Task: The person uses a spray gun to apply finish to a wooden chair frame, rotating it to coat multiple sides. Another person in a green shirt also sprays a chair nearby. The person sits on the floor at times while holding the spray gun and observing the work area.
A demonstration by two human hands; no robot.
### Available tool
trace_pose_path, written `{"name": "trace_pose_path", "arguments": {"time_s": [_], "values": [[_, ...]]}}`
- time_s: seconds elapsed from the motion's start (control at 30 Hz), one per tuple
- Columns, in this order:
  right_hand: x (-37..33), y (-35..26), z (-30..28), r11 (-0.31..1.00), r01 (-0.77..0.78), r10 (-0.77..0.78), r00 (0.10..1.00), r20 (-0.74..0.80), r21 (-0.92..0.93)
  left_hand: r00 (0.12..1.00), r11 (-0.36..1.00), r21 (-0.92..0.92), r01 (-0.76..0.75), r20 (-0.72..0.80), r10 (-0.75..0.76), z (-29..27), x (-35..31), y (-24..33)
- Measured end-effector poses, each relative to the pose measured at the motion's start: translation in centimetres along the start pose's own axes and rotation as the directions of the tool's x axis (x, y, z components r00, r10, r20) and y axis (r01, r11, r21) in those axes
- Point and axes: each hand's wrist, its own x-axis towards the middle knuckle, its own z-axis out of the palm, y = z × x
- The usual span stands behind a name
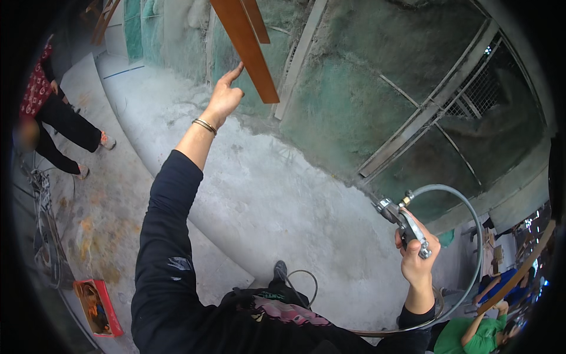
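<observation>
My left hand (224, 98) reaches up and forward, index finger stretched out and its tip at the edge of a hanging brown wooden board (250, 56). Its thumb sticks out, the other fingers look curled, and nothing is held. A second, narrower brown board (256, 21) hangs just behind the first. Out to the right, my right hand (420, 259) is wrapped round the handle of a metal spray gun (407, 226), with its nozzle turned toward the green wall. A grey hose (475, 236) loops from the gun down past my right forearm.
Green, dust-coated filter sheeting (342, 112) with pale metal bars lines the far side. At left, a person in dark trousers (71, 127) stands on a stained raised floor, near a red box (112, 312) of odds and ends. Another person in a green shirt (471, 336) is at lower right.
</observation>
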Motion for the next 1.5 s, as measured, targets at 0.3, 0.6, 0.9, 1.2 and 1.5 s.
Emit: {"name": "trace_pose_path", "arguments": {"time_s": [0.3,0.6,0.9,1.2,1.5], "values": [[5.7,11.1,-1.7,0.997,-0.02,0.011,0.992,0.127,0.071,0.999,0.999,0.028,0.025,-0.021,-0.025,4.9,2.8,1.2],[7.8,22.6,-7.5,0.982,-0.154,0.156,0.988,-0.006,0.111,0.987,0.995,0.091,-0.043,-0.148,0.056,10.2,6.7,0.4],[11.3,25.9,-7.6,0.978,-0.132,0.135,0.991,-0.008,0.161,0.984,0.928,0.371,-0.034,-0.151,0.096,11.5,10.2,-0.7],[14.8,26.4,-5.8,0.97,-0.096,0.14,0.972,-0.187,0.222,0.824,0.767,0.639,-0.049,-0.408,0.393,-3.3,19.0,2.3],[25.7,19.5,4.6,0.937,0.141,0.038,0.867,-0.497,0.319,0.652,0.022,0.997,-0.08,0.036,0.757,-17.9,28.3,11.9]]}}
